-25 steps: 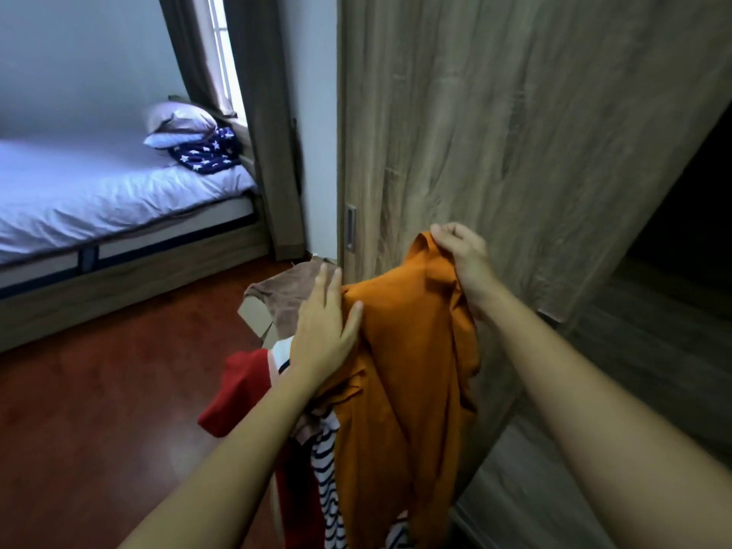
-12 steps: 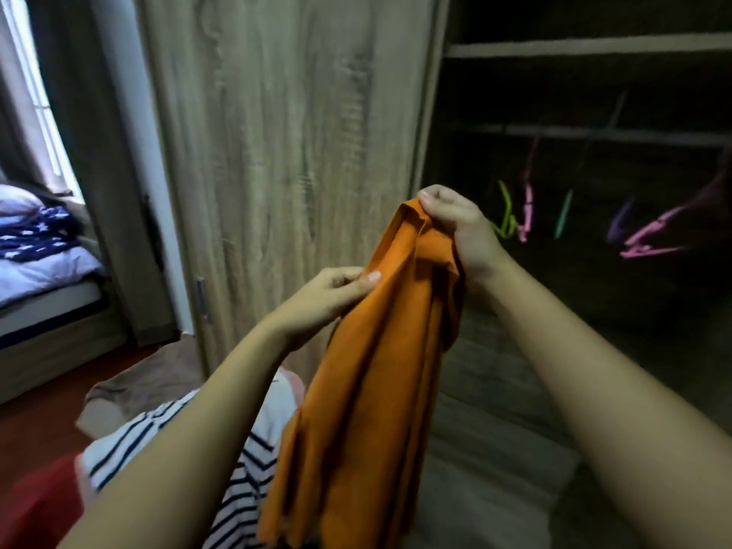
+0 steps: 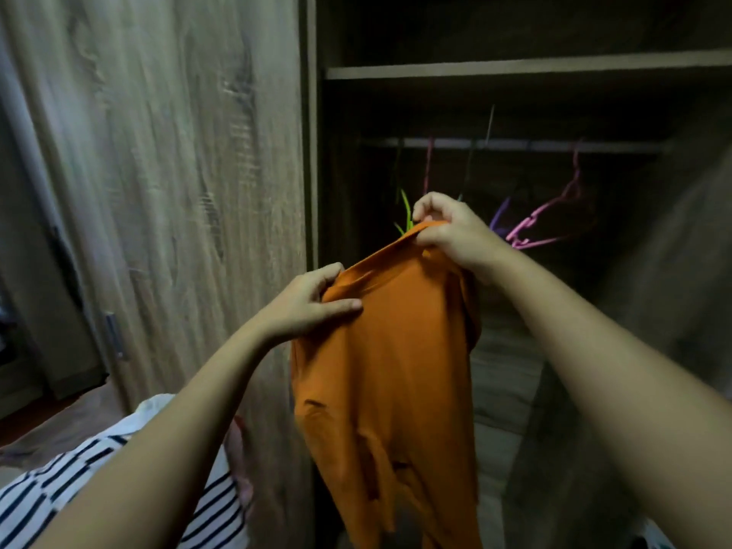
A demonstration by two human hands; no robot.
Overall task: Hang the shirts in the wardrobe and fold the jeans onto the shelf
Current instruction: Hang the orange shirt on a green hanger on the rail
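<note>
An orange shirt (image 3: 380, 370) hangs in front of me, held up by its top edge before the open wardrobe. My left hand (image 3: 313, 303) grips the left side of its collar with thumb and fingers. My right hand (image 3: 451, 227) pinches the collar's right side, a bit higher. Behind the shirt, a rail (image 3: 515, 143) inside the dark wardrobe carries several bare hangers: a green one (image 3: 406, 215), a purple one (image 3: 500, 215) and a pink one (image 3: 550, 219). A black-and-white striped shirt (image 3: 47, 493) is draped over my left forearm at the lower left.
The wardrobe's wooden sliding door (image 3: 178, 172) fills the left half of the view. A shelf (image 3: 515, 67) runs above the rail. A brown cloth (image 3: 55, 422) lies low at the left, and a bit of red fabric (image 3: 241, 461) shows beside the striped shirt.
My view has swung right from the bed to the open wardrobe. My left hand moved from lying on the clothes to gripping the collar, and both hands have spread the orange shirt's top.
</note>
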